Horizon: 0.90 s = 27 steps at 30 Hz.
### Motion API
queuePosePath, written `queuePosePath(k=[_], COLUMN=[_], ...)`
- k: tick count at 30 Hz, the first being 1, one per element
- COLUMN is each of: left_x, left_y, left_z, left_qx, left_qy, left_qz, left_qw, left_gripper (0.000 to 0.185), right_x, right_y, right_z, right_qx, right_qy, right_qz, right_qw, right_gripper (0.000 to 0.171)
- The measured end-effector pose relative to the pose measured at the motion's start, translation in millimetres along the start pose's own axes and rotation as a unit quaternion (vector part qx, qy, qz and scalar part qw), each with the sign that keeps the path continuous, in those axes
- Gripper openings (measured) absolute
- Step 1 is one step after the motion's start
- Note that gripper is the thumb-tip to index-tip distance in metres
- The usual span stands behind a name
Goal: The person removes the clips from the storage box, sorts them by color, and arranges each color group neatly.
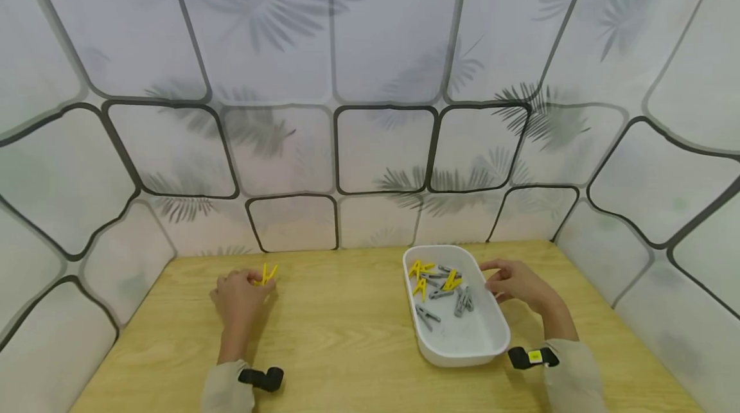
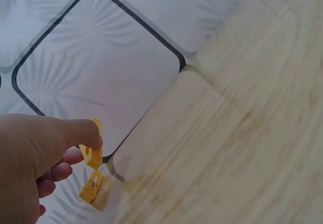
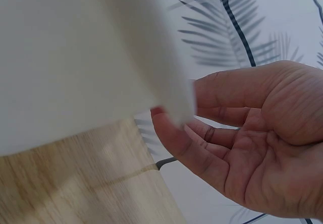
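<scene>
My left hand [image 1: 239,297] pinches a yellow clothespin [image 2: 92,157] between thumb and fingers, at the far left of the table. Two yellow prongs stick up past the fingertips in the head view. Just below the thumb, the left wrist view shows another yellow piece [image 2: 91,186], apart from the fingers. At the right, my right hand [image 1: 517,284] touches the outer side of a white plastic tray [image 1: 488,336], its thumb and fingers loosely bent. Several yellow clothespins [image 1: 421,288] and grey clothespins [image 1: 460,302] lie inside, mostly toward its far half.
The light wood tabletop [image 1: 341,336] stretches between the hands. Behind it rises a pale wall covering [image 1: 381,149] with dark outlines and leaf prints. Black straps with small devices [image 1: 263,379] sit on both sleeves.
</scene>
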State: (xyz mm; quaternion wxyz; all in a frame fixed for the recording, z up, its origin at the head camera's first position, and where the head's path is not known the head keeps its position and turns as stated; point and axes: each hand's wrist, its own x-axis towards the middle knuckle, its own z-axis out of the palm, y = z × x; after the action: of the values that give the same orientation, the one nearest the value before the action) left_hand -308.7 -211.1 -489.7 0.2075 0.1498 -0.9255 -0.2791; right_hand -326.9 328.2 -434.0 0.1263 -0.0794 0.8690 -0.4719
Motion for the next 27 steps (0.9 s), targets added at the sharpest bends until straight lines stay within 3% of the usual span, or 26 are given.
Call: queuePosePath(k=[27], left_x=[-1.8], left_y=[-6.4], left_z=[7.9], left_qx=[0.026], left_qy=[-0.015], left_qz=[-0.017], left_qw=[0.9994], left_gripper=[0.027], right_x=[-5.3], right_y=[0.5], right_z=[4.2], right_qx=[0.001], right_qy=[0.011], right_qz=[-0.002], right_qw=[1.000], right_gripper=[0.051])
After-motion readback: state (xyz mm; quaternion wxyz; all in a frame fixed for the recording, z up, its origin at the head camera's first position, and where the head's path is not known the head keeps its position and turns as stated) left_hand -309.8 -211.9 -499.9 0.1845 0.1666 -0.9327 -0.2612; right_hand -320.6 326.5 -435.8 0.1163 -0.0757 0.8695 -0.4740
